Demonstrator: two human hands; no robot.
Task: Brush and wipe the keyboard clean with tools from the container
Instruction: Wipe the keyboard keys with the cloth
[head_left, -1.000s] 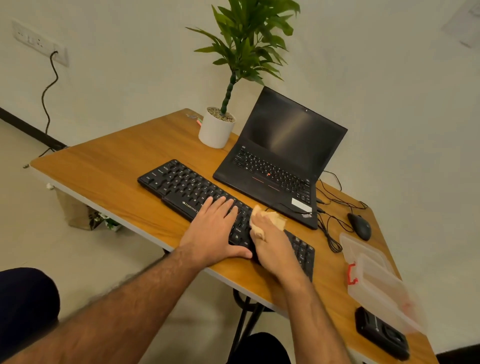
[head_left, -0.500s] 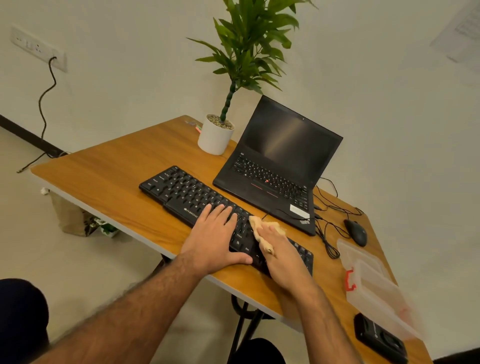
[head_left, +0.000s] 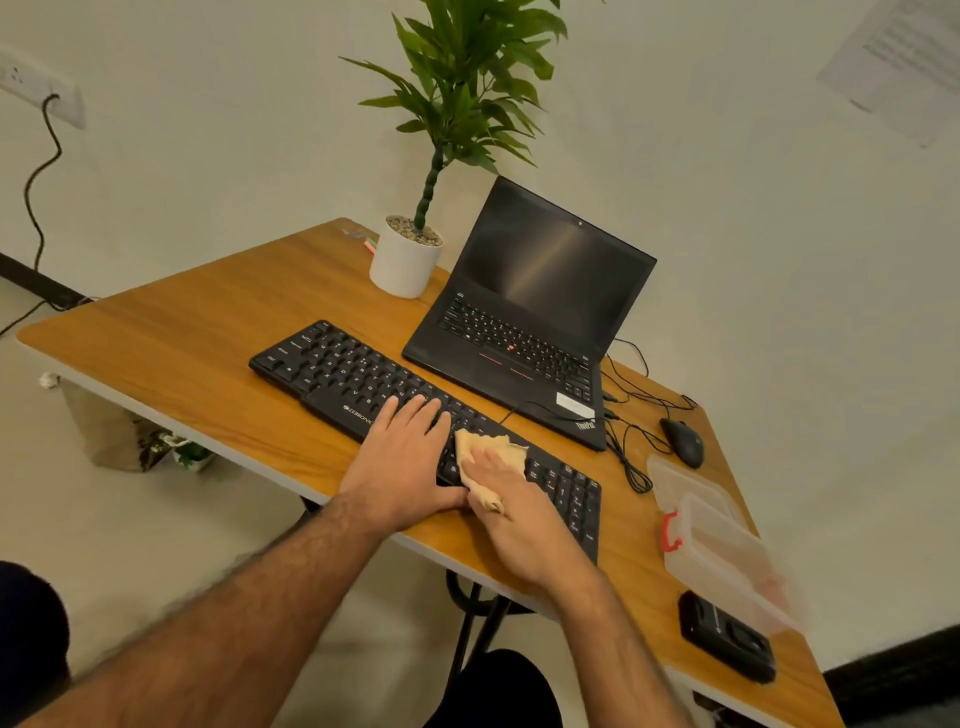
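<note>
Keyboard (head_left: 363, 379), black and rigid, lies flat on the bench (head_left: 156, 364) under both hands. Left hand (head_left: 402, 457) presses flat on the keys, fingers straight, steadying it. Right hand (head_left: 511, 512), just beside, grips a tan cloth (head_left: 488, 452) against the keys. Cloth is soft and light, best bunched in the palm. Beyond the right hand: clear container (head_left: 722, 545), mouse (head_left: 683, 441), laptop (head_left: 524, 322).

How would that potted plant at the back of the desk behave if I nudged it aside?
The potted plant is probably top-heavy: tall leafy stem, small white pot, so a high push may tip it. A low push should slide it on the smooth desk. Its pebbles could spill.
</note>
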